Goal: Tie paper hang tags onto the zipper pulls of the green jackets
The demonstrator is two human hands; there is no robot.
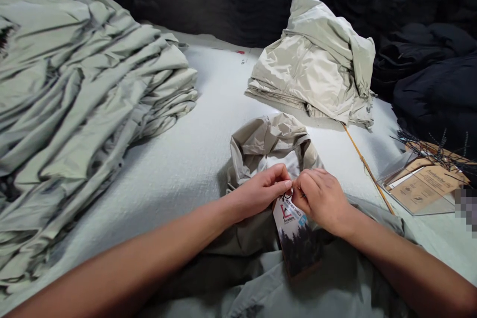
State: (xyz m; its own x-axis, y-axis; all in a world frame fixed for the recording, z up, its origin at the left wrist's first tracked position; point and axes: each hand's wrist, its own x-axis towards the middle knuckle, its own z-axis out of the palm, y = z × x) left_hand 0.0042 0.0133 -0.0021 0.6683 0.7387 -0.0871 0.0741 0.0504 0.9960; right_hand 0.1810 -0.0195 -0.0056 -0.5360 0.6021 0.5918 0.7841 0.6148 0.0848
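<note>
A greyish-green hooded jacket (253, 253) lies before me, its hood (272, 131) pointing away. Over its front hangs a printed hang tag (298, 238) with dark trees and a red logo. My left hand (266, 186) is closed, thumb and forefinger pinching the tag's thin dark string (286, 195) just above the tag. Right beside it my right hand (318, 196) is closed too, its fingertips meeting the left ones at the string. The exact spot where the string meets the jacket is hidden by my fingers.
A tall heap of grey-green garments (93, 84) fills the left. Folded pale jackets (313, 64) sit at the back. To the right, a clear tray (434, 206) holds brown tags (425, 189) and black strings (443, 151), near a yellow tape (367, 166). Dark garments (439, 94) are piled behind.
</note>
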